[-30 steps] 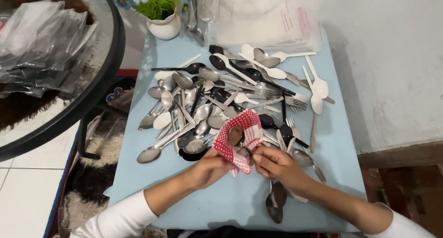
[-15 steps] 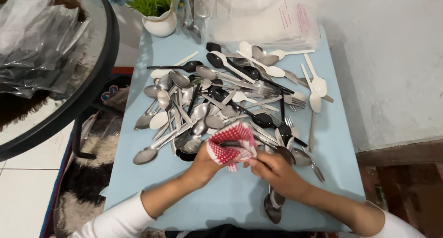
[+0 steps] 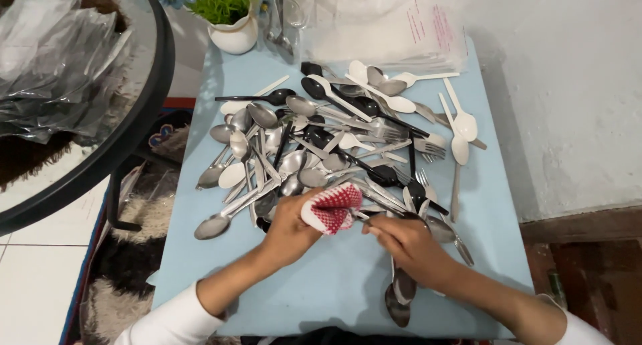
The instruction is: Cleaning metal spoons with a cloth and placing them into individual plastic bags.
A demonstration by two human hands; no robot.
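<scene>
A left hand (image 3: 289, 228) clamps a red-and-white checked cloth (image 3: 332, 208) around a metal utensil (image 3: 364, 217), whose handle the right hand (image 3: 404, 241) pinches, at six o'clock of the cutlery pile (image 3: 334, 141) on a pale blue table (image 3: 334, 278).

Checked woven cloth (image 3: 332, 208), glossy metal spoons (image 3: 281, 167), matt white spoons (image 3: 461, 134) probably plastic, smooth blue tabletop (image 3: 334, 278)

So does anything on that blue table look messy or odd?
Yes: the cutlery lies in a loose, crisscrossed heap of metal, white and black pieces. Three metal spoons sit apart near the front edge, by the right hand.
</scene>
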